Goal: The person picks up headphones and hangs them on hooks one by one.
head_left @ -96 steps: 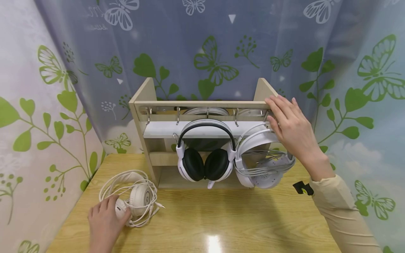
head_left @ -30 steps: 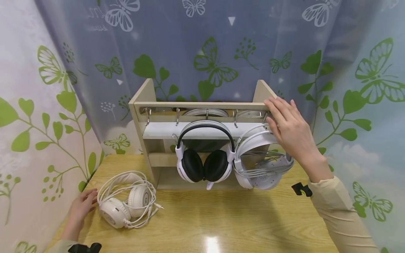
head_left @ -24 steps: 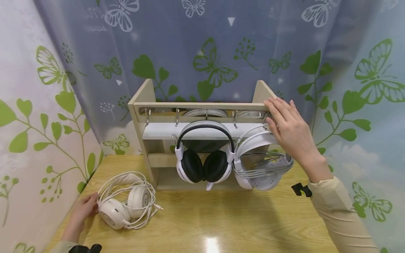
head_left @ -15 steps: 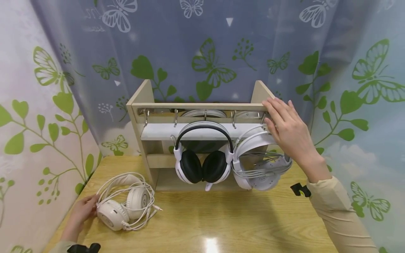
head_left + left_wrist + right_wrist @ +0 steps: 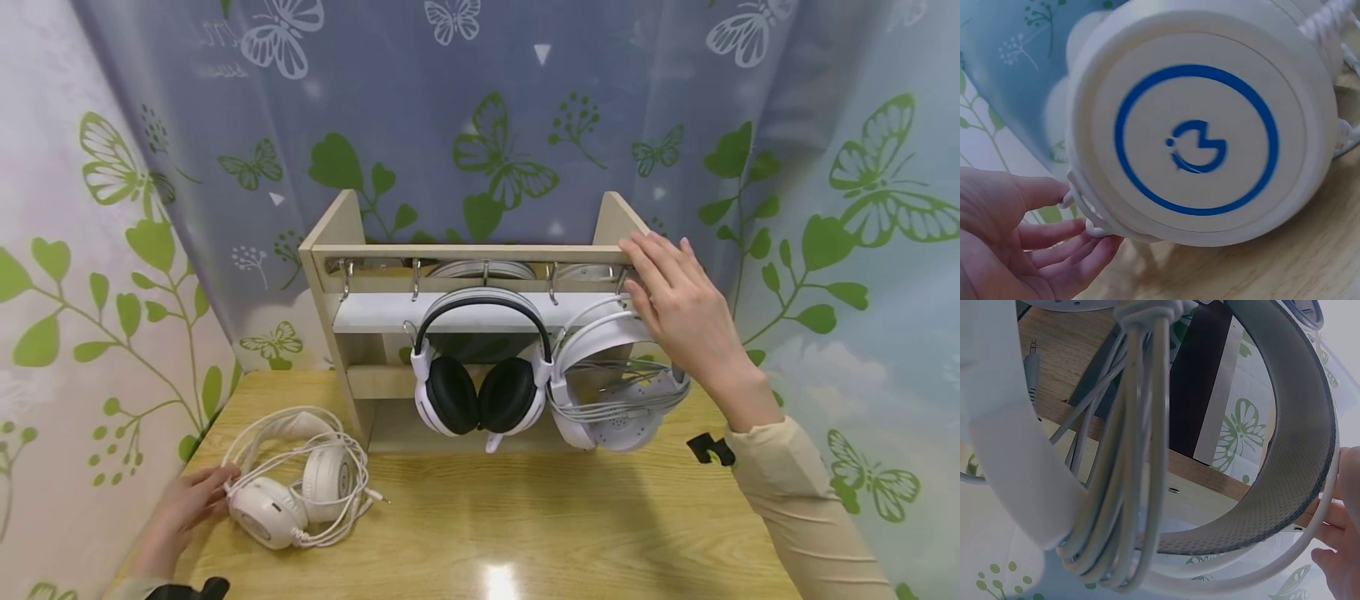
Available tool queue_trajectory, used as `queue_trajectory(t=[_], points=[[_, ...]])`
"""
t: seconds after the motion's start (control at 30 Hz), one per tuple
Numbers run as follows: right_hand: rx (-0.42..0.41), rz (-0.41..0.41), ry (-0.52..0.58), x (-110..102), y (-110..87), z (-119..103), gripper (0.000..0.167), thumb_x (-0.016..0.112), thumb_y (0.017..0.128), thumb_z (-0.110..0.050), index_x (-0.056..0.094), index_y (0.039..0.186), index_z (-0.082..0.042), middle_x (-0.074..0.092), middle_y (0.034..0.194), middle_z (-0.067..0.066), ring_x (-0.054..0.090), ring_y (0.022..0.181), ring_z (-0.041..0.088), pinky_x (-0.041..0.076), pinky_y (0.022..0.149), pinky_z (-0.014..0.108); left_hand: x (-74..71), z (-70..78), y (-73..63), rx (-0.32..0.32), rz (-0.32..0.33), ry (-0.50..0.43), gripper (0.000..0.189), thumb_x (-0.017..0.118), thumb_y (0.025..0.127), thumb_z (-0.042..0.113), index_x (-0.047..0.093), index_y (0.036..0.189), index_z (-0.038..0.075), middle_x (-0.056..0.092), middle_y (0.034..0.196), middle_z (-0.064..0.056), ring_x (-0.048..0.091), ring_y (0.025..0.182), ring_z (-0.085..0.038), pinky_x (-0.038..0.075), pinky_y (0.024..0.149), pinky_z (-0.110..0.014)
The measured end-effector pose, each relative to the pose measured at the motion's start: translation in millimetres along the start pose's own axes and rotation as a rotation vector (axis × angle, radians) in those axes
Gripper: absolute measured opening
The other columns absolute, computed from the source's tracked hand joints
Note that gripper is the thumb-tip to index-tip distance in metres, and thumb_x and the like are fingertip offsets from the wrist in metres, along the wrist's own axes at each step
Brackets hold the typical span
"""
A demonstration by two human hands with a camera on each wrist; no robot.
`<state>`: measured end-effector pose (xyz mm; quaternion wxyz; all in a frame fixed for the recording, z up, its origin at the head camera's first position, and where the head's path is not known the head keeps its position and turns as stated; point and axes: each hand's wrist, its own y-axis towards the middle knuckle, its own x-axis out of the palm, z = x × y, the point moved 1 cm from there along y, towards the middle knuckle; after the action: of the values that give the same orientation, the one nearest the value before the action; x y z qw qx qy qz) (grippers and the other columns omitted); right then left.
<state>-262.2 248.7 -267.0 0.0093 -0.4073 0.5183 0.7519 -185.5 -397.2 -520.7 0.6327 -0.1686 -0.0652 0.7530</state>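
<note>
A pair of cream-white headphones [image 5: 264,510] lies on the table at the left, its thin white cable looped several times around it. My left hand [image 5: 183,508] is at their left side. In the left wrist view, my thumb and fingers pinch the white cable [image 5: 1093,219] beside an ear cup [image 5: 1197,144] with a blue ring. My right hand [image 5: 682,304] rests on the top right corner of the wooden rack [image 5: 472,249], fingers fairly straight. Below it hang white headphones [image 5: 611,337] with a bundled grey cable [image 5: 1125,469].
Black-and-white headphones [image 5: 483,296] hang at the rack's middle, with a small white microphone boom below. Several metal hooks [image 5: 417,279] line the upper bar. More headphones [image 5: 480,269] show partly behind it. A patterned curtain [image 5: 420,108] stands behind the wooden table [image 5: 450,533].
My left hand has left the ear cup, swung out to the left of the cream headphones, and come back to pinch the cable, drawing a loop slightly left. The right hand stays on the rack.
</note>
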Motion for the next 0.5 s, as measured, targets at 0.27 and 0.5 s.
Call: queue_trajectory(t=[0.27,0.5], points=[[0.006,-0.003,0.002,0.5,-0.1,-0.2,0.048,0.053,0.105,-0.02,0.048,0.15,-0.004,0.05,0.15,0.019,0.041,0.143,0.036,0.019,0.124,0.049,-3.7,12.8,-16.8,0.084,0.034,0.052,0.074,0.055,0.106,0.024,0.019,0.148,-0.024,0.07,0.096,0.014,0.066,0.08,0.006,0.059,0.077,-0.022],[0.003,0.003,0.001,0.4,0.0,-0.1,0.047,0.05,0.106,-0.022,0.048,0.15,-0.004,0.05,0.15,0.019,0.042,0.143,0.037,0.02,0.123,0.051,-5.6,20.9,-26.9,0.213,0.036,0.063,0.071,0.055,0.106,0.023,0.021,0.148,-0.024,0.066,0.092,0.03,0.069,0.084,0.004,0.059,0.075,-0.023]])
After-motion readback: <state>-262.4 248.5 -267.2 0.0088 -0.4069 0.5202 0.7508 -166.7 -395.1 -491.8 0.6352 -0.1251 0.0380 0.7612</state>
